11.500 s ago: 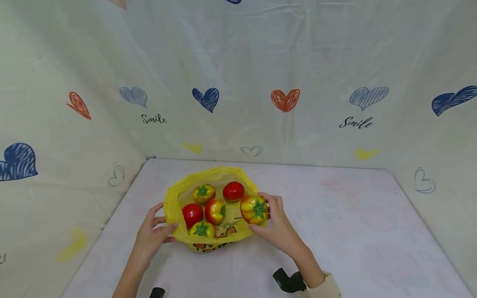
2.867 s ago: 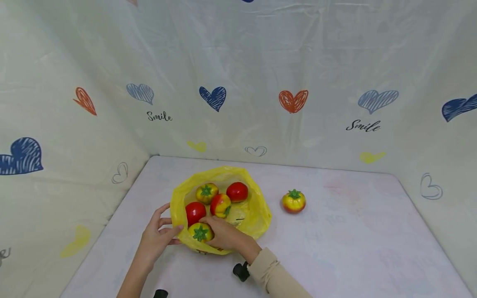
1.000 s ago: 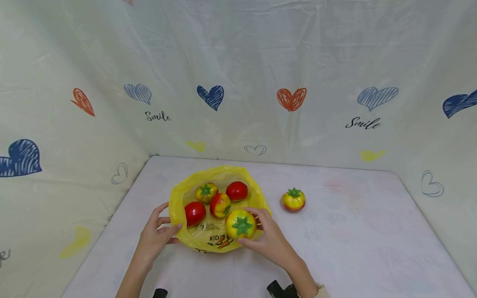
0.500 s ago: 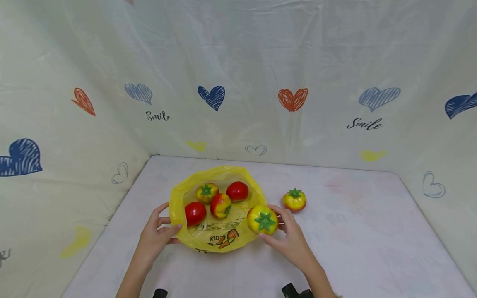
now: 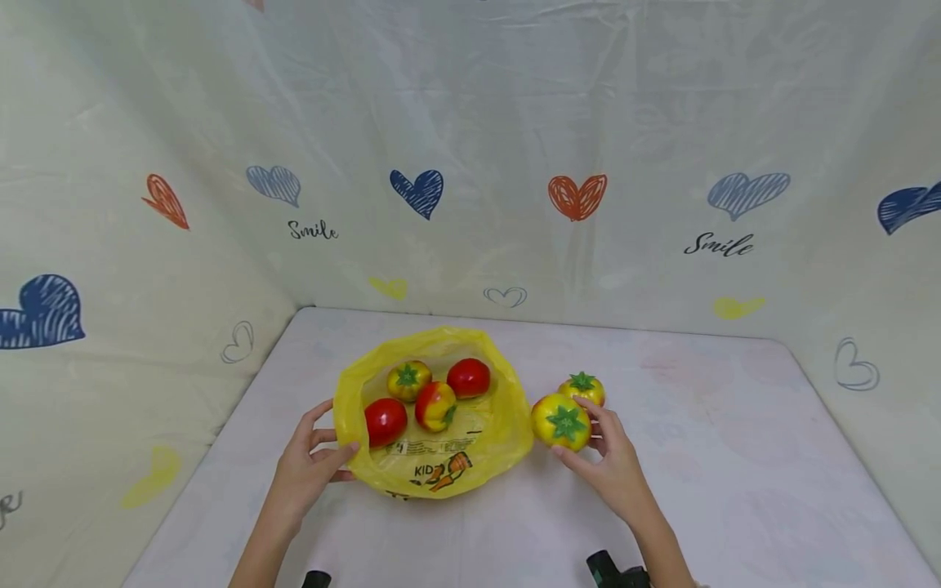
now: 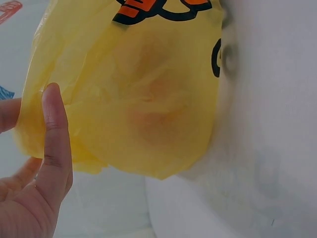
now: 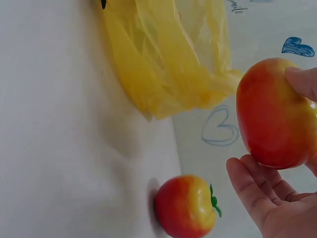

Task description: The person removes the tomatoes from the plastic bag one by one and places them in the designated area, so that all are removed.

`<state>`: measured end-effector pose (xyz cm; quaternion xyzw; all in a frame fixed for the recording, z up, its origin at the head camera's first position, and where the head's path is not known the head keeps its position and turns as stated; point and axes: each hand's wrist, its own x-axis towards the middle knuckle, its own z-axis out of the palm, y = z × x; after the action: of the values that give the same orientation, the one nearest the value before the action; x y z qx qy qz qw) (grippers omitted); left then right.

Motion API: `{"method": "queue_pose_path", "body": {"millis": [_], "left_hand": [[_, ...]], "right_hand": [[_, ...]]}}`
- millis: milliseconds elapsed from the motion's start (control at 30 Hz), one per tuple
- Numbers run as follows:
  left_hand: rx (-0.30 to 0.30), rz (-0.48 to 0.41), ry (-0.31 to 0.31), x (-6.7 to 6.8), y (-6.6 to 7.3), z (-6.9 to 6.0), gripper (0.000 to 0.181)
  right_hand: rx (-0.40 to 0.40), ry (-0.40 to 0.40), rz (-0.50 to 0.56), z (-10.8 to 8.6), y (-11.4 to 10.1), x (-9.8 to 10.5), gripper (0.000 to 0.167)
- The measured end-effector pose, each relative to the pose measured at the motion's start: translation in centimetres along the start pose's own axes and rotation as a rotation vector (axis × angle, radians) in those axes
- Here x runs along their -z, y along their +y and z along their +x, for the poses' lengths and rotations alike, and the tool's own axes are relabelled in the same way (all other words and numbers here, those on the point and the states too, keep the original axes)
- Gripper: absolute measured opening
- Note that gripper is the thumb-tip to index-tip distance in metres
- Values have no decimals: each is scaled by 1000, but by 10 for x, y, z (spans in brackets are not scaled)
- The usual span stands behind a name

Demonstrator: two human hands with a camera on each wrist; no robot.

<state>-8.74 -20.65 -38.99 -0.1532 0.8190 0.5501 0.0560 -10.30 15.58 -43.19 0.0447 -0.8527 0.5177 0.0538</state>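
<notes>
A yellow plastic bag [image 5: 470, 478] stands with its mouth wide open near the middle of the table. Its left rim is pinched between the thumb and fingers of my left hand [image 5: 305, 469]. In the bag lie two red tomatoes [image 5: 385, 422], a yellow tomato with a green calyx [image 5: 408, 380] and a red-and-yellow one [image 5: 435, 407]. My right hand [image 5: 606, 453] grips a glossy yellow-and-red tomato [image 5: 562, 422] just outside the bag's right rim, and the right wrist view shows it raised off the table. Behind it rests another yellow-and-red tomato [image 5: 582, 387], partly covered in the head view.
The white table [image 5: 698, 457] extends to the right of my hand. A pale cloth with printed hearts [image 5: 470, 163] rises behind the table and along both sides. Dark wrist gear [image 5: 617, 572] shows below my right hand.
My right hand has lifted a tomato out of the bag and carried it right, past the rim. Earlier, another tomato went from the bag to the table. My left hand keeps its hold.
</notes>
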Motion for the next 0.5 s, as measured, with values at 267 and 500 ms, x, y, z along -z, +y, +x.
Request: {"method": "queue_pose_path", "body": {"millis": [267,500], "left_hand": [[2,-3,3,0,0,0,72],[5,-1,2,0,-1,0,72]], "right_hand": [[-58,34,-84,7,18,15,69],[-105,74,-134,14,36,27,68]]}}
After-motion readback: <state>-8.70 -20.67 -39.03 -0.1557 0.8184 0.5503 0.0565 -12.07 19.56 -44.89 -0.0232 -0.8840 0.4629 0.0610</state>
